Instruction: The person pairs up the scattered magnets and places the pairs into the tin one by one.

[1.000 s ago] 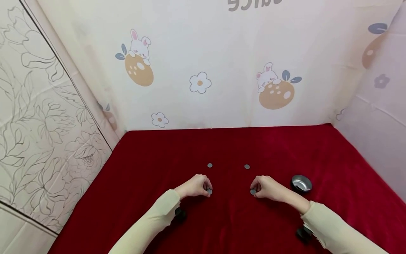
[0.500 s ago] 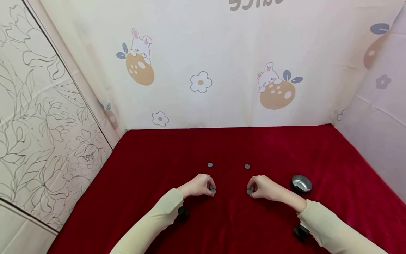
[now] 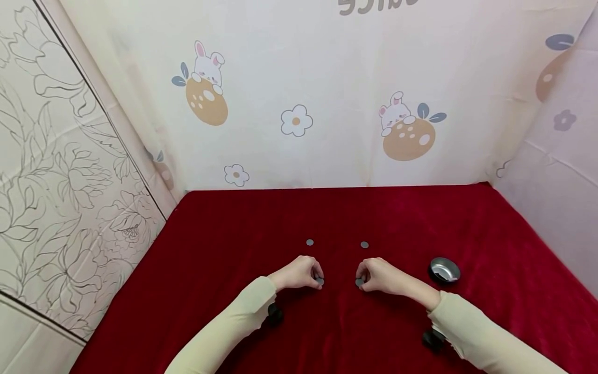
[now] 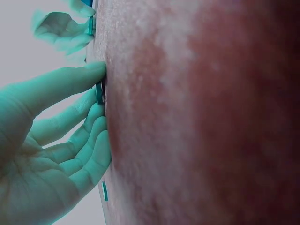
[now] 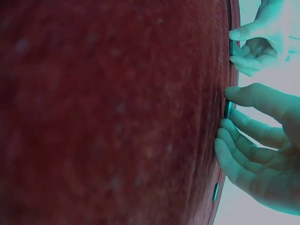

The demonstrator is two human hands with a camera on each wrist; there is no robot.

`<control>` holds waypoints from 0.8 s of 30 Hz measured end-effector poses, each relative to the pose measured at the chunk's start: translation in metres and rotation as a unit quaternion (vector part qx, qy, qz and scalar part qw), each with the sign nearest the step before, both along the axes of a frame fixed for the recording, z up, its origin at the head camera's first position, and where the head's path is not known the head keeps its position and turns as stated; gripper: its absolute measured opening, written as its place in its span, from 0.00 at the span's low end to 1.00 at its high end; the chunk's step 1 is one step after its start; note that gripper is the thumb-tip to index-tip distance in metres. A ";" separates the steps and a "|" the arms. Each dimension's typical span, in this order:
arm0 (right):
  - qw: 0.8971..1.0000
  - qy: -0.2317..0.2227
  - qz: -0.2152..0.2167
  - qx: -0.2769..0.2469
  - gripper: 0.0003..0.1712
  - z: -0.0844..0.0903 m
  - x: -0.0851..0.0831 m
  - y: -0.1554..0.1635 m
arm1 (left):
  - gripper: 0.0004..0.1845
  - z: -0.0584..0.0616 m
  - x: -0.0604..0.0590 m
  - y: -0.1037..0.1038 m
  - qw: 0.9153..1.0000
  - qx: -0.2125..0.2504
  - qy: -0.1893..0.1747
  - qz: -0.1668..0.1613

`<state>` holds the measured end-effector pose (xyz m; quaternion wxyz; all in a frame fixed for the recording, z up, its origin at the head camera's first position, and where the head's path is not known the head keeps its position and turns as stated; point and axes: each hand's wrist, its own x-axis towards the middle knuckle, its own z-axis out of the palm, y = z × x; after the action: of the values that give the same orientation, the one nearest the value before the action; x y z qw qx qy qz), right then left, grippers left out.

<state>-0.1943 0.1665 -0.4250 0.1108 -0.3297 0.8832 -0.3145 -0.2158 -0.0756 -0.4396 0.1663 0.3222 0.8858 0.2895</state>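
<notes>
My left hand (image 3: 299, 272) pinches a small flat grey disc (image 3: 320, 281) between thumb and fingers, low at the red cloth. Opposite it, my right hand (image 3: 383, 275) pinches a matching grey disc (image 3: 359, 282), with a short stretch of cloth between the two. In the left wrist view the disc (image 4: 99, 93) stands edge-on between thumb and index finger, right at the cloth surface. The right wrist view shows the other disc (image 5: 228, 108) held the same way. Beyond the hands lie two more discs, one at the left (image 3: 310, 242) and one at the right (image 3: 364, 244).
A small dark metal bowl (image 3: 432, 274) stands to the right of my right hand, with something pale inside. Red velvet cloth (image 3: 261, 223) covers the table. A printed curtain (image 3: 336, 156) closes off the back, and panels rise at both sides.
Both hands have moved inward along the cloth, each with its disc, so the gap between them has narrowed. The two far discs and the bowl have stayed in place.
</notes>
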 end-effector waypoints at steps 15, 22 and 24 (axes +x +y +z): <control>1.000 0.005 -0.003 0.012 0.04 0.000 0.000 -0.012 | 0.08 0.000 0.000 0.017 1.000 -0.012 0.001 -0.006; 1.000 0.005 -0.006 0.018 0.03 0.000 0.000 -0.017 | 0.08 0.001 0.001 0.023 1.000 -0.017 0.007 -0.010; 1.000 0.002 -0.008 0.018 0.03 0.000 0.000 -0.018 | 0.08 0.001 0.001 0.025 1.000 -0.018 0.010 -0.012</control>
<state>-0.1945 0.1487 -0.4248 0.1125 -0.3209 0.8916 -0.2990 -0.2149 -0.0508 -0.4389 0.1670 0.3329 0.8884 0.2683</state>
